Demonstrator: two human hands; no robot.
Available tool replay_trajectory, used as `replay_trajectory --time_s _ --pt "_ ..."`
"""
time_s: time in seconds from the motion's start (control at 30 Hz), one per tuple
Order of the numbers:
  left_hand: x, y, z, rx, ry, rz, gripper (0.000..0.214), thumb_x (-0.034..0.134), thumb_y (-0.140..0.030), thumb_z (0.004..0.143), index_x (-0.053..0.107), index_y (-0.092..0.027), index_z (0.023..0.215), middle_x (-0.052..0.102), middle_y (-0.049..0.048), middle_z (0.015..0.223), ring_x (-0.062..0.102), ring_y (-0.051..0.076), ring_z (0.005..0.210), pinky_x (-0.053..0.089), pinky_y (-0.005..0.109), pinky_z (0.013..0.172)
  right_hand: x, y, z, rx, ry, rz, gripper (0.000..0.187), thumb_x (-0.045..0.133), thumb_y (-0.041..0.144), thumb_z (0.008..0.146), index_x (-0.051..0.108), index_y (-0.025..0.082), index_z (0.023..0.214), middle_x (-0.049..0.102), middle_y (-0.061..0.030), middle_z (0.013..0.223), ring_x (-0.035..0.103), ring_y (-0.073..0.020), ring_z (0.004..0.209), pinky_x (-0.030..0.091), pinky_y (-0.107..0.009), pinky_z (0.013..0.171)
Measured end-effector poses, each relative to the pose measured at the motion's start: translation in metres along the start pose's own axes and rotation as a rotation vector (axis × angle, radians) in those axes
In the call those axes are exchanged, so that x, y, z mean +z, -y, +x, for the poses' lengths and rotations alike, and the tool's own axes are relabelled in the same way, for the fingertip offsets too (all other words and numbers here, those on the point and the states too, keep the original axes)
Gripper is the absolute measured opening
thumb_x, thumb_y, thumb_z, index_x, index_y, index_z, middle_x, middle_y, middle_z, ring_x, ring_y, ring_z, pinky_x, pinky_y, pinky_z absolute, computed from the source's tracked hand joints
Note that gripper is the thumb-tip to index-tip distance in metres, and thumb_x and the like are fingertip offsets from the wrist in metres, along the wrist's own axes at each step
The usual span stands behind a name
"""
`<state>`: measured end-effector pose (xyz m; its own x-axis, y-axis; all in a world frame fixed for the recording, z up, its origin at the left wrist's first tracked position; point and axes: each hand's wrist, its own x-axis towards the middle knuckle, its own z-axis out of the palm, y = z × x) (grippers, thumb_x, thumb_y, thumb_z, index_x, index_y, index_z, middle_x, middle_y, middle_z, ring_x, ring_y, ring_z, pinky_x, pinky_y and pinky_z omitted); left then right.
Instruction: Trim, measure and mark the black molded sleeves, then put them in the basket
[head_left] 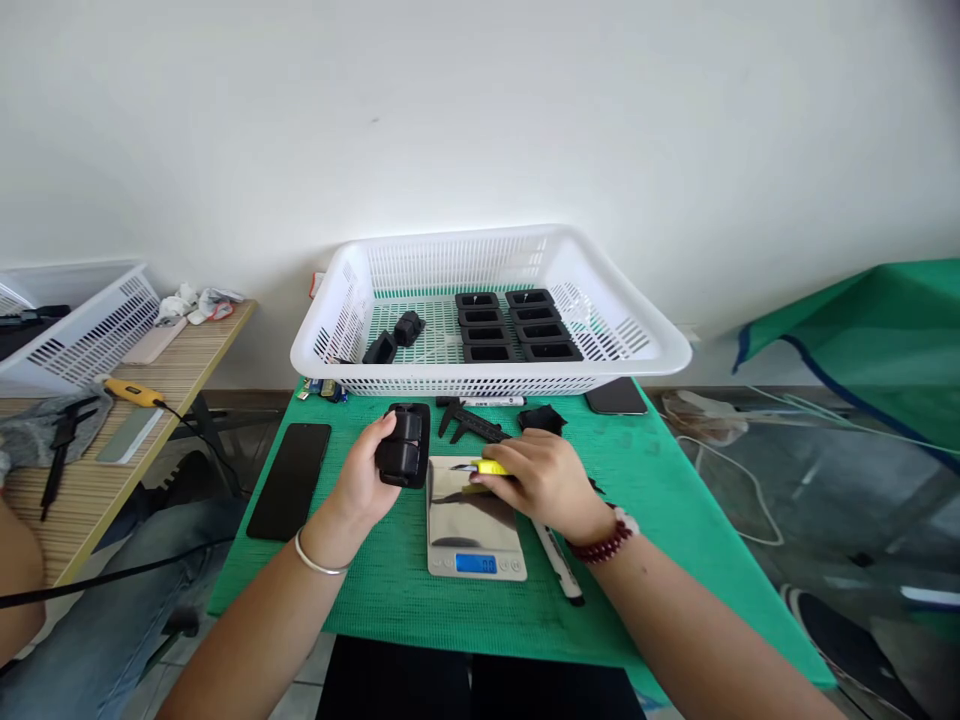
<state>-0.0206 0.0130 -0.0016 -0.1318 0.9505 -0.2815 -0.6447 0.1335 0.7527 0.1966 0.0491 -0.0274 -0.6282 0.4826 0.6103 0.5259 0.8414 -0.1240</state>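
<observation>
My left hand (365,475) is closed round a black plastic part (405,445), held just left of a small digital scale (472,520) with a lit blue display. My right hand (541,478) hovers over the scale's steel plate, its fingers pinched on a small yellow tool (491,467). A black caliper (471,422) and a loose black piece (541,418) lie just behind my hands. A marker pen (559,562) lies under my right wrist.
A white slatted basket (645,335) at the back holds several black parts (514,325). A black phone (290,478) lies left on the green mat (660,520), another phone (616,397) by the basket. A wooden side table (112,450) with tools and another person's arm (19,580) are at left.
</observation>
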Motion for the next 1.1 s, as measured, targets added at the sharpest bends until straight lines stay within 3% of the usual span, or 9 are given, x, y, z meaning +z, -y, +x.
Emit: replay_trajectory --time_s 0.07,0.17,0.3,0.47,0.63,0.77,0.9,1.1 --pt "-0.003 -0.003 0.000 -0.070 0.121 0.020 0.024 0.077 -0.033 0.064 0.065 -0.015 0.072 0.061 0.0006 0.061 0.056 0.012 0.053 0.044 0.022 0.047 0.000 0.002 0.000 -0.008 -0.001 0.015 0.039 0.045 0.044 0.095 0.063 0.015 0.078 0.062 -0.0016 0.059 0.045 -0.0101 0.049 0.029 -0.027 0.054" --pt "-0.008 -0.007 -0.002 -0.145 0.291 0.071 0.027 0.079 -0.033 0.062 0.068 -0.013 0.077 0.061 0.0026 0.062 0.056 0.013 0.052 0.043 0.023 0.048 -0.004 -0.001 0.001 0.103 -0.068 -0.036 0.035 0.047 0.041 0.094 0.064 0.016 0.078 0.062 -0.0012 0.057 0.046 -0.0104 0.048 0.030 -0.027 0.053" --pt "-0.010 -0.006 -0.002 -0.185 0.375 0.125 0.030 0.078 -0.035 0.063 0.069 -0.013 0.082 0.062 0.0055 0.065 0.057 0.015 0.053 0.043 0.025 0.048 -0.007 -0.004 0.000 0.191 -0.114 -0.058 0.029 0.052 0.039 0.092 0.064 0.017 0.077 0.062 -0.0010 0.056 0.048 -0.0111 0.048 0.032 -0.026 0.053" --pt "-0.007 -0.004 0.003 -0.116 0.257 0.084 0.028 0.081 -0.031 0.060 0.069 -0.015 0.079 0.064 0.0038 0.070 0.059 0.015 0.060 0.047 0.025 0.053 -0.005 -0.004 -0.003 0.230 -0.170 -0.029 0.019 0.050 0.033 0.093 0.060 0.018 0.098 0.069 -0.0036 0.075 0.057 -0.0142 0.059 0.041 -0.027 0.059" --pt "-0.007 -0.002 0.007 -0.057 0.197 0.125 0.027 0.079 -0.024 0.064 0.071 -0.016 0.089 0.064 0.0027 0.079 0.059 0.013 0.070 0.047 0.022 0.061 -0.007 -0.010 -0.002 0.151 -0.206 -0.046 0.022 0.046 0.021 0.092 0.050 0.019 0.113 0.067 -0.0066 0.090 0.059 -0.0187 0.074 0.044 -0.032 0.068" --pt "-0.006 0.000 0.008 -0.050 0.242 0.163 0.028 0.074 -0.024 0.072 0.070 -0.018 0.099 0.065 0.0046 0.089 0.059 0.015 0.079 0.048 0.024 0.068 -0.011 -0.007 0.003 0.136 -0.128 -0.084 0.026 0.047 0.014 0.091 0.054 0.020 0.116 0.068 -0.0065 0.095 0.059 -0.0203 0.085 0.045 -0.034 0.074" --pt "-0.003 0.000 0.007 0.015 0.250 0.143 0.029 0.070 -0.030 0.075 0.070 -0.017 0.100 0.066 0.0075 0.094 0.061 0.020 0.086 0.050 0.029 0.073 -0.009 -0.005 0.005 0.213 -0.093 -0.077 0.026 0.044 0.015 0.092 0.057 0.019 0.115 0.069 -0.0082 0.099 0.060 -0.0208 0.086 0.046 -0.033 0.075" --pt "-0.006 -0.001 0.010 0.040 0.201 0.219 0.025 0.075 -0.025 0.069 0.069 -0.016 0.092 0.063 0.0035 0.081 0.058 0.016 0.073 0.047 0.024 0.062 -0.006 -0.007 0.002 0.355 -0.169 0.026 0.020 0.046 0.023 0.093 0.058 0.018 0.109 0.068 -0.0076 0.093 0.062 -0.0197 0.082 0.047 -0.031 0.071"
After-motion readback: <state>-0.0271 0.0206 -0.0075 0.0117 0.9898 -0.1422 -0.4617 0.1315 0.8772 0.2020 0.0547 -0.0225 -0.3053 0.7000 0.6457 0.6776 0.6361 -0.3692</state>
